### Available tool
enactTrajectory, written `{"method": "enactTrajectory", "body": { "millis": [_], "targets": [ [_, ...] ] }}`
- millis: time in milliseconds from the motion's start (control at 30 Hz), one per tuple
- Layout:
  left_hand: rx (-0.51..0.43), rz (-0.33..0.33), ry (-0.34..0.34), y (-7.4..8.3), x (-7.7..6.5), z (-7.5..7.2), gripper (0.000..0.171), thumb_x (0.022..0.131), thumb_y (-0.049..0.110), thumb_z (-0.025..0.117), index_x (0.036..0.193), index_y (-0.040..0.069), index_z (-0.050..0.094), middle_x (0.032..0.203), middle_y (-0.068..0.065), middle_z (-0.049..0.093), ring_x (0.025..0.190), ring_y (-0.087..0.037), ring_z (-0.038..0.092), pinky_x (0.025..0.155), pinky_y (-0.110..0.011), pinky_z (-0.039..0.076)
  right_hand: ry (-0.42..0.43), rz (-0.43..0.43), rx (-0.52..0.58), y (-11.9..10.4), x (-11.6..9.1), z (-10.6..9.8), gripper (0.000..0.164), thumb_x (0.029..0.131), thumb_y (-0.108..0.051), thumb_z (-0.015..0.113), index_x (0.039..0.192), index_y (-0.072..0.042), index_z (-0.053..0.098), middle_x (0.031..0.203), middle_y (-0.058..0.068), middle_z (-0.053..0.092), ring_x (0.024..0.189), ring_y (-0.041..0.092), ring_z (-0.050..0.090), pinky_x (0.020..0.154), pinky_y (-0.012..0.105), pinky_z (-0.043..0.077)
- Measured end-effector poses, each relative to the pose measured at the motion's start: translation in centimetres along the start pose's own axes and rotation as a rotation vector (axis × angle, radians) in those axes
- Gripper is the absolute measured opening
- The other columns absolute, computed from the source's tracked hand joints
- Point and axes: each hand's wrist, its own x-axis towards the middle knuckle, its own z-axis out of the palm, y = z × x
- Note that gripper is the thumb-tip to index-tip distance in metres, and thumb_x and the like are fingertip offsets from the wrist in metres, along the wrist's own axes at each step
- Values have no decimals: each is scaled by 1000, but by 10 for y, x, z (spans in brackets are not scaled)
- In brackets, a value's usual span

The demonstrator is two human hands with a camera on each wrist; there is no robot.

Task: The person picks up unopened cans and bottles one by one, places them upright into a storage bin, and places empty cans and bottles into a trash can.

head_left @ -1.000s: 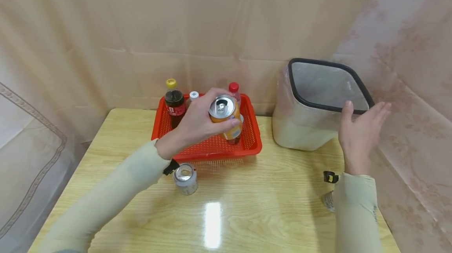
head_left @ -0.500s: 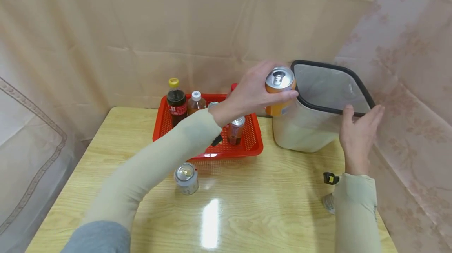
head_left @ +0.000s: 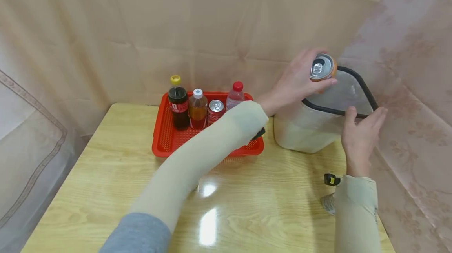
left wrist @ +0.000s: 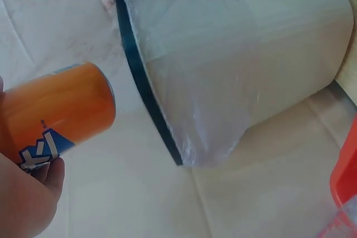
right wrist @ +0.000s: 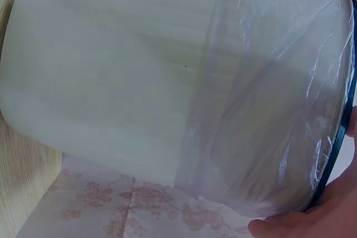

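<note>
In the head view my left hand (head_left: 298,78) grips an orange drink can (head_left: 323,68) over the near left part of the bin's mouth. The can's pull-tab top shows an opening. In the left wrist view the orange can (left wrist: 70,110) is apart from the black rim. The white bin (head_left: 300,133) has a clear plastic liner (right wrist: 262,104) folded over its outside. At the bin's front right corner my right hand (head_left: 361,139) rests against the rim, thumb and fingers spread and fairly straight.
A red plastic basket (head_left: 160,139) holds a cola bottle (head_left: 179,108), an amber drink bottle (head_left: 197,110), a red can (head_left: 215,108) and a red-capped bottle (head_left: 235,94). Beside my right sleeve a can (head_left: 328,204) is partly hidden. My left forearm covers most of another can.
My left hand has carried the orange can rightward from above the red basket to the bin's mouth. My right hand has stayed at the bin's corner.
</note>
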Motion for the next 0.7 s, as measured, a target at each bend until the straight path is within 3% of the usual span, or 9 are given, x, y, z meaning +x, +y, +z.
{"method": "enactTrajectory", "body": {
  "millis": [100,200,300,400,533,700],
  "targets": [
    [37,-18,-15,5,7,9,75,92,43,78,152,16,42,143,4,51,122,-2,51,94,-5,36,8,-3,3,-1,0,-2,90,103,-55,35,165,-6,-8,172,10,-12,157,25,-1,128,42,6],
    [120,-43,-39,7,10,18,76,92,49,76,153,21,42,146,8,50,121,1,51,98,-17,38,3,2,3,-1,0,-4,90,102,-55,35,164,-6,-8,172,10,-12,157,24,-2,128,40,5],
    [193,-53,-62,6,10,28,76,91,53,75,153,23,43,147,10,49,123,2,50,99,-20,37,-4,8,-2,-2,-1,-5,90,102,-55,35,165,-6,-9,172,10,-13,157,24,-3,127,39,4],
    [294,-90,-84,2,10,36,82,90,58,74,156,24,39,150,11,48,133,1,45,109,-24,33,-11,13,-6,-4,-2,-5,90,102,-55,35,165,-7,-9,172,10,-13,157,23,-4,127,38,3],
    [433,-200,-124,-3,8,46,104,85,75,66,165,24,22,166,9,30,152,-6,25,125,-38,17,-20,14,-15,-3,-3,-4,90,102,-56,34,164,-8,-10,172,9,-14,157,24,-4,127,40,3],
    [362,-271,-150,-8,-5,45,110,88,82,54,168,22,7,174,4,3,159,-15,0,128,-36,3,-17,-5,-25,-1,-2,-5,90,103,-56,34,164,-7,-9,172,9,-13,157,24,-4,128,41,4]
  ]
}}
